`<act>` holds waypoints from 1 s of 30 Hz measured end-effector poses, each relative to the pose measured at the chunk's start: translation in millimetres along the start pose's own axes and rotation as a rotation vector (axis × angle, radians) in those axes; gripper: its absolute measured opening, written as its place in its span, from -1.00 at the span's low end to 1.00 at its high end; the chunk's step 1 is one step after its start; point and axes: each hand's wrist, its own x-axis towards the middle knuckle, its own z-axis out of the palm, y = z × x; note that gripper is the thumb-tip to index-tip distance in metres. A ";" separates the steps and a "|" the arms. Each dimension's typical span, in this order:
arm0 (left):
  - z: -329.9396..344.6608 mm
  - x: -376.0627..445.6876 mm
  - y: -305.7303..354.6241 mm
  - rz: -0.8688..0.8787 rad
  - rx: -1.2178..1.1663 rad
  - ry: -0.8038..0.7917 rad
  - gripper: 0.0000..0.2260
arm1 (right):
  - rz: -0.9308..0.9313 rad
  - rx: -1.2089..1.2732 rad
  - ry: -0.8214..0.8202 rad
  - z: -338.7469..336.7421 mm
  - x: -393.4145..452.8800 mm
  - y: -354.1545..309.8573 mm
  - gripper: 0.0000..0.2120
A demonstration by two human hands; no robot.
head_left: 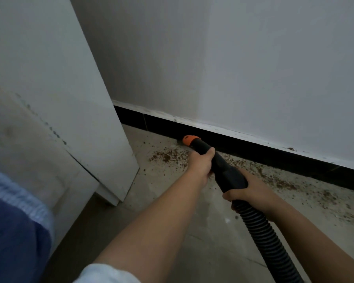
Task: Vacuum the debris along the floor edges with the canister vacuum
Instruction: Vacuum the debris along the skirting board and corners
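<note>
Far left, a fold of blue ribbed fabric (14,221) crowds the bottom corner, and beside it stands a tall white cabinet panel (74,94), flat and smooth, its lower edge scuffed and its foot resting on the floor tiles (172,231). That panel blocks the corner where the black baseboard (253,151) starts, so the strip of floor behind it is hidden from you. The tiles are pale, matte and stone-like, with a faint diagonal joint. Next comes the debris (169,156): brown, crumbly grains scattered thick along the floor's edge against the baseboard, running on toward the right edge. Your left hand (201,163) is wrapped round the smooth black nozzle tube (219,166), fingers curled over the top, close behind the orange tip (189,139). That tip sits down at the floor edge, right by the baseboard, amid the grains. Your right hand (247,189) grips the wider black collar, where the ribbed, corrugated hose (264,237) begins and trails off toward the bottom edge. Above it all, the plain white wall (253,58).
</note>
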 end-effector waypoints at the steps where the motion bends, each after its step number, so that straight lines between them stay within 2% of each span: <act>1: 0.1 1.7 -0.5 0.000 -0.007 -0.002 -0.60 | -0.002 0.004 -0.003 0.1 0.4 -0.2 -0.58; 5: -3.3 6.7 -0.2 0.004 -0.009 0.005 -0.62 | -0.006 0.000 -0.004 2.4 4.9 -2.0 -0.62; 17: -32.7 18.6 15.8 0.025 -0.101 0.065 -0.64 | -0.020 -0.070 -0.036 25.1 29.9 -23.8 -0.53; 30: -67.6 34.7 31.0 0.107 -0.081 0.178 -0.63 | -0.064 -0.010 -0.112 56.3 59.1 -34.3 -0.53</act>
